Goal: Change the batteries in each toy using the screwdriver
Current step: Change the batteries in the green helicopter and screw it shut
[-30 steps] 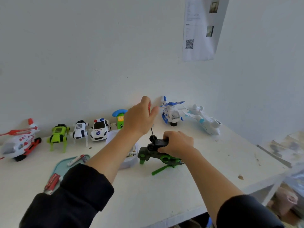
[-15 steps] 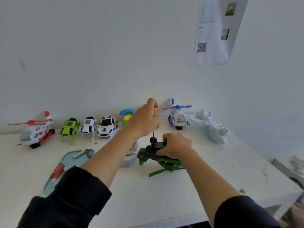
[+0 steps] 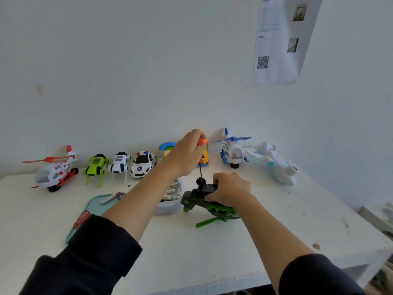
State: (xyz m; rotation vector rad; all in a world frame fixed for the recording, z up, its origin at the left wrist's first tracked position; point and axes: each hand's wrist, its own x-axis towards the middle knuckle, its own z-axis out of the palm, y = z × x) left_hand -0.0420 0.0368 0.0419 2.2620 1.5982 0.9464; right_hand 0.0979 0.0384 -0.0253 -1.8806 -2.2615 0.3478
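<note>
A dark green toy helicopter [image 3: 209,206] lies upside down on the white table [image 3: 212,252], its wheels up. My right hand [image 3: 228,189] grips its underside and holds it steady. My left hand [image 3: 185,155] grips the orange handle of a screwdriver [image 3: 201,165], held upright with its thin shaft pointing down into the toy's underside. A clear box of batteries [image 3: 170,199] stands just left of the toy, partly hidden by my left forearm.
Along the wall stand a red-white helicopter [image 3: 54,170], green robot dog [image 3: 95,167], white robot dog [image 3: 120,163], police car [image 3: 142,165], blue-white helicopter [image 3: 232,151] and white plane [image 3: 276,162]. A teal tray [image 3: 95,206] with loose batteries lies left. The table's edge is at right.
The view has shifted left and slightly down. Both hands keep their hold, with the screwdriver still upright over the green helicopter.
</note>
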